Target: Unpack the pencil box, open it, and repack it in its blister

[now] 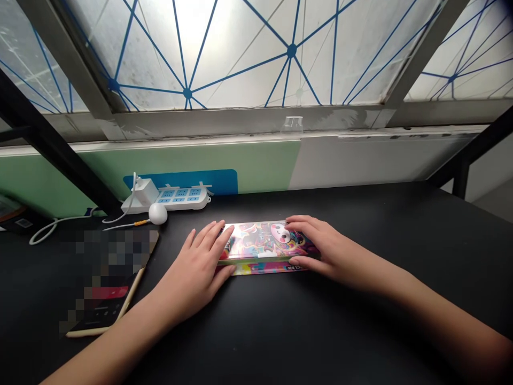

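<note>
This looks like a study corner or small office, though the view does not settle which. A black desktop (380, 240) with a dark metal frame (52, 128) runs up to a green and grey wall panel (256, 163), below a frosted window (240, 53) crossed by blue lines. A white power strip (182, 198) sits at the far edge, and a colourful pencil box (260, 240) lies mid-desk.

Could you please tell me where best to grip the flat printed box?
Its short ends, from left and right, where the left hand and right hand lie: the flat printed box sits long and low, so the ends likely span easiest.
</note>
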A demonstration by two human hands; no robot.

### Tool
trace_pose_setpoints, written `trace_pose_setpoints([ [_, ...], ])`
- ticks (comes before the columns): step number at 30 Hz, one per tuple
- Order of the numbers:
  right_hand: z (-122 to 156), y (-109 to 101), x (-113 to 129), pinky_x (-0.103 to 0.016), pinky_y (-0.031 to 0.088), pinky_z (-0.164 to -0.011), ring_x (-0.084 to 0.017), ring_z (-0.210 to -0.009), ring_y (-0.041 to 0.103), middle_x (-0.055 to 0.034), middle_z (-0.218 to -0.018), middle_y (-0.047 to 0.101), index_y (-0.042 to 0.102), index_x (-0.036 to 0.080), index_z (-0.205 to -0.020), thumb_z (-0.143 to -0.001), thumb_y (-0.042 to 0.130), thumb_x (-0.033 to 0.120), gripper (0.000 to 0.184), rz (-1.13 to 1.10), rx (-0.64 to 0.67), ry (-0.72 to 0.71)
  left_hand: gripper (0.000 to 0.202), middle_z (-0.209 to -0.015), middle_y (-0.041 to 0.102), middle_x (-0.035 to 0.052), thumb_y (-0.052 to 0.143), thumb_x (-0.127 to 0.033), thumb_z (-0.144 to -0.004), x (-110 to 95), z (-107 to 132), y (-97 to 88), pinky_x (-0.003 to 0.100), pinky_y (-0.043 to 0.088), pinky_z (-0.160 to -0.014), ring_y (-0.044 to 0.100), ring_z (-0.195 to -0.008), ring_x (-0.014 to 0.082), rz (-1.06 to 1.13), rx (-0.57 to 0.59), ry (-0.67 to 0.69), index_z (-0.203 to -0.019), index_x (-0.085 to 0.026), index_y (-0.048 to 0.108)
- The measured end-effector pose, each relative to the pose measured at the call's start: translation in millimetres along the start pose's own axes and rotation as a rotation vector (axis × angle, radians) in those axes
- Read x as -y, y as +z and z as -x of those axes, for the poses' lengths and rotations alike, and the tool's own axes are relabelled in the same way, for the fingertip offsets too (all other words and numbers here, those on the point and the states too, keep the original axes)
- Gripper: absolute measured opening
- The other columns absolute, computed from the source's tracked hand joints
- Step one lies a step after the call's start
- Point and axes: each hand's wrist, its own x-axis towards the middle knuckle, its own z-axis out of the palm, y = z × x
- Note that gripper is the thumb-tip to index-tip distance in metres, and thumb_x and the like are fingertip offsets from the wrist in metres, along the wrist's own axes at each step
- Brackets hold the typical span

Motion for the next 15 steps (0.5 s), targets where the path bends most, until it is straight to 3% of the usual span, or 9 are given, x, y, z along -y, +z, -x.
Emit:
trace_pose_setpoints([
  [2, -1.6, 0.6, -8.5, -0.057, 0.045, -0.111, -0.039, -0.142, 0.045, -0.0163, -0.156, 0.047, 0.046, 0.026, -0.147, -0.089, 0.065, 0.063, 0.071, 0.002, 0.041, 0.063, 0.069, -0.164, 0.036, 0.0173, 0.053, -0.044, -0.101, -0.4, 1.4, 0.0, 0.064, 0.033, -0.117, 0.032, -0.152, 0.0366, 0.039, 0.003, -0.009, -0.160, -0.022, 0.025],
  [5, -3.4, -1.8, -16.2, -0.056, 0.048, -0.108, -0.039, -0.138, 0.050, -0.0168, -0.153, 0.049, 0.042, 0.026, -0.151, -0.084, 0.069, 0.066, 0.082, -0.045, 0.088, 0.099, 0.071, -0.165, 0.034, 0.0188, 0.053, -0.049, -0.101, -0.9, 2.7, -1.3, 0.061, 0.036, -0.117, 0.033, -0.151, 0.0361, 0.117, 0.016, -0.032, -0.161, -0.023, 0.024],
  [11, -7.8, 1.3, -13.8, -0.052, 0.051, -0.105, -0.036, -0.127, 0.059, -0.0152, -0.139, 0.058, 0.052, 0.023, -0.142, -0.073, 0.080, 0.063, 0.084, -0.085, 0.016, 0.061, 0.074, -0.166, 0.032, 0.0188, 0.050, -0.051, -0.101, 2.5, 1.6, 1.1, 0.067, 0.029, -0.117, 0.026, -0.154, 0.0365, 0.142, -0.030, -0.107, -0.162, -0.025, 0.018],
  [15, -10.1, 4.6, -11.3, -0.050, 0.051, -0.106, -0.034, -0.125, 0.059, -0.0142, -0.136, 0.060, 0.054, 0.023, -0.138, -0.070, 0.084, 0.061, 0.083, -0.100, -0.033, 0.027, 0.076, -0.158, 0.044, 0.0189, 0.060, -0.047, -0.097, 5.8, -0.1, -2.6, 0.066, 0.032, -0.116, 0.040, -0.147, 0.0368, 0.184, -0.055, -0.110, -0.161, -0.025, 0.024],
])
